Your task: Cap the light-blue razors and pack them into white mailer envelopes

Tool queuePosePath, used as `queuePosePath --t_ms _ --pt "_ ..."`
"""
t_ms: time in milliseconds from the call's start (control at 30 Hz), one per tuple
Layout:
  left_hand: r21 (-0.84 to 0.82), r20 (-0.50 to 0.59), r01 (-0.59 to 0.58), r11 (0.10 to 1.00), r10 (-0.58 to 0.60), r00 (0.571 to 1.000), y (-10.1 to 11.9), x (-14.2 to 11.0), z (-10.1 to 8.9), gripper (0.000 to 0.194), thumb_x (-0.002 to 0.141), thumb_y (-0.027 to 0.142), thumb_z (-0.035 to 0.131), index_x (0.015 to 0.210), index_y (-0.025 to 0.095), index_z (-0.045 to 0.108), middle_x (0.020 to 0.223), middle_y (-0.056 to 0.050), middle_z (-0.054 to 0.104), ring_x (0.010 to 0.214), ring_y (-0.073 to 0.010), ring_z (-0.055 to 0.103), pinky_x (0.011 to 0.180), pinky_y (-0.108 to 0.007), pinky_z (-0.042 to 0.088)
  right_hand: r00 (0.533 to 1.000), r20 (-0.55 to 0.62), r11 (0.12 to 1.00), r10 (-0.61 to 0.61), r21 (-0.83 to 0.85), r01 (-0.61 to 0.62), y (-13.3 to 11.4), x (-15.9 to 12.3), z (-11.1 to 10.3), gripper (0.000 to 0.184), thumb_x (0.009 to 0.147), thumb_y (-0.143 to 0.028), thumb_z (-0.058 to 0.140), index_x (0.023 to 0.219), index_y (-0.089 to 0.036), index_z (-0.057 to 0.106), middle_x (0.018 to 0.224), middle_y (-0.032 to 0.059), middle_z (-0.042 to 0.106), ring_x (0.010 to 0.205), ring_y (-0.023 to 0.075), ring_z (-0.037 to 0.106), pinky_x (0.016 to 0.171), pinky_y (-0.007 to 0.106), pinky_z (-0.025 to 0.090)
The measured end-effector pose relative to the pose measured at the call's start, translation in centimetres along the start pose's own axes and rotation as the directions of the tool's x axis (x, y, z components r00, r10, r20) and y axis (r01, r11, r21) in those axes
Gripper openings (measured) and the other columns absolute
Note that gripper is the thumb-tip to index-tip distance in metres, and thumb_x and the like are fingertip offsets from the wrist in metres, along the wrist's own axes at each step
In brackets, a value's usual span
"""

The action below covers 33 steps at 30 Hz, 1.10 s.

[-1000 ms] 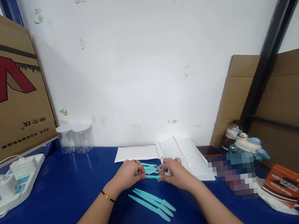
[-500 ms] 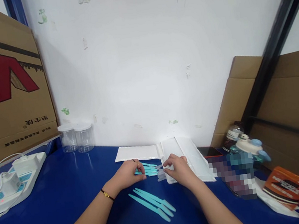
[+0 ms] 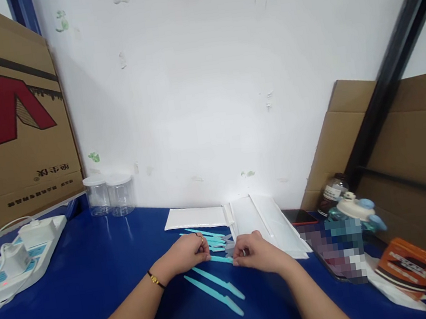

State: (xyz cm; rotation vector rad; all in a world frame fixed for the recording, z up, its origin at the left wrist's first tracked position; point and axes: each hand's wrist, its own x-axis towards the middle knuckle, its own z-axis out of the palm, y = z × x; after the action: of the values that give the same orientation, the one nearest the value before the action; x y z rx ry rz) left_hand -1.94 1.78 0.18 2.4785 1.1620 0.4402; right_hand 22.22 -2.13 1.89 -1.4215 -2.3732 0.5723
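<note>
A turquoise eyebrow razor (image 3: 220, 259) spans the gap between my two hands. The fingers of my left hand (image 3: 191, 253) are closed on its left, handle end. My right hand (image 3: 254, 251) pinches its right, blade end, where the fingertips partly hide it. Nearer me, two more turquoise razors (image 3: 214, 295) lie slantwise on the blue table (image 3: 106, 278). Just beyond my hands, several razors (image 3: 207, 232) lie in a group, partly covered by my left hand. Small translucent grey pieces, which look like blade caps (image 3: 228, 240), lie at their right ends.
White envelopes (image 3: 197, 217) and clear-fronted packets (image 3: 280, 224) lie against the wall. On the left stand two lidded clear jars (image 3: 121, 195) and a power strip (image 3: 48, 249). A phone (image 3: 299, 216), a teal bottle (image 3: 346, 220) and an orange box (image 3: 410, 267) are at right.
Both hands first held a razor over the far group, then parted with nothing between them. Now they hold a razor nearer me, and the front row has gone from three razors to two.
</note>
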Motion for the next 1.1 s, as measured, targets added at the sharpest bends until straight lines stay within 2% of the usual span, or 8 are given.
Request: queuePosePath --t_ms 167,367,467,567,700,800,933,1100 --pt "0.065 -0.077 0.012 0.998 -0.007 0.997 -0.3 0.0 -0.8 0.013 0.077 0.031 0.055 0.076 0.021 0.064 0.081 0.001 0.063 0.074 -0.0139 0.055 0.064 -0.021 0.036 0.994 -0.083 0.99 -0.078 -0.126 0.067 0.4 0.7 0.4 0.014 0.082 -0.021 0.053 0.071 -0.02 0.061 0.078 -0.002 0.061 0.078 0.014 0.054 0.082 0.033 0.025" --pt "0.143 -0.09 0.164 0.976 -0.152 0.984 -2.3 0.5 -1.1 0.014 0.075 0.032 0.056 0.074 0.021 0.065 0.081 0.0 0.064 0.073 -0.0146 0.057 0.064 -0.023 0.037 0.968 -0.251 0.976 0.005 -0.207 -0.059 1.8 1.8 0.7 0.018 0.086 -0.024 0.049 0.075 -0.02 0.063 0.081 0.0011 0.059 0.08 0.0152 0.054 0.079 0.034 0.025" --pt "0.142 -0.11 0.171 0.975 -0.156 0.982 -2.4 0.6 -0.8 0.013 0.073 0.032 0.059 0.077 0.022 0.065 0.084 -0.001 0.063 0.077 -0.0155 0.057 0.066 -0.023 0.038 0.961 -0.277 0.978 0.019 -0.195 -0.076 1.6 1.8 0.6 0.016 0.085 -0.025 0.051 0.079 -0.02 0.064 0.084 0.0011 0.059 0.079 0.0148 0.054 0.08 0.035 0.025" --pt "0.062 -0.098 0.071 0.996 -0.065 0.993 -1.4 0.2 -0.9 0.02 0.069 0.037 0.065 0.083 0.023 0.066 0.088 0.0 0.06 0.079 -0.0156 0.055 0.067 -0.023 0.039 0.971 -0.237 0.991 0.015 -0.125 -0.045 0.6 0.9 0.4 0.014 0.082 -0.029 0.055 0.076 -0.022 0.065 0.083 -0.0002 0.06 0.077 0.0142 0.054 0.081 0.033 0.028" --pt "-0.074 0.114 -0.087 0.993 0.095 0.989 0.2 -0.3 -0.7 0.029 0.063 0.044 0.072 0.085 0.025 0.068 0.084 0.001 0.058 0.074 -0.0141 0.053 0.059 -0.021 0.037 0.999 0.027 0.999 -0.032 -0.033 0.033 -0.6 -0.4 0.7 0.019 0.066 -0.042 0.071 0.068 -0.024 0.067 0.073 -0.0023 0.062 0.077 0.0166 0.054 0.081 0.031 0.032" --pt "-0.081 0.202 -0.107 0.991 0.121 0.972 0.5 -0.4 -0.3 0.021 0.064 0.04 0.072 0.079 0.024 0.069 0.078 0.002 0.059 0.071 -0.013 0.052 0.056 -0.021 0.035 0.988 0.142 0.997 -0.06 -0.038 0.066 -0.7 -0.6 1.5 0.018 0.06 -0.037 0.075 0.062 -0.023 0.065 0.064 -0.0064 0.058 0.062 0.0115 0.053 0.089 0.034 0.028" --pt "-0.063 0.197 -0.072 0.995 0.084 0.977 0.3 -0.2 -0.1 0.015 0.068 0.036 0.068 0.074 0.022 0.067 0.076 0.002 0.059 0.065 -0.0112 0.051 0.053 -0.02 0.033 0.992 0.098 0.994 -0.082 -0.065 0.089 -0.6 -0.2 1.9 0.01 0.066 -0.025 0.071 0.064 -0.021 0.063 0.068 -0.0064 0.057 0.062 0.0094 0.051 0.087 0.032 0.027" --pt "0.019 0.03 -0.018 1.0 0.018 0.999 -0.7 -0.1 -0.9 0.015 0.071 0.036 0.063 0.073 0.021 0.066 0.077 0.002 0.06 0.067 -0.0121 0.052 0.057 -0.021 0.033 0.995 -0.071 0.988 -0.077 -0.137 0.066 -0.2 0.5 0.9 0.005 0.075 -0.02 0.063 0.07 -0.02 0.063 0.079 -0.0021 0.058 0.078 0.0137 0.053 0.079 0.031 0.026"
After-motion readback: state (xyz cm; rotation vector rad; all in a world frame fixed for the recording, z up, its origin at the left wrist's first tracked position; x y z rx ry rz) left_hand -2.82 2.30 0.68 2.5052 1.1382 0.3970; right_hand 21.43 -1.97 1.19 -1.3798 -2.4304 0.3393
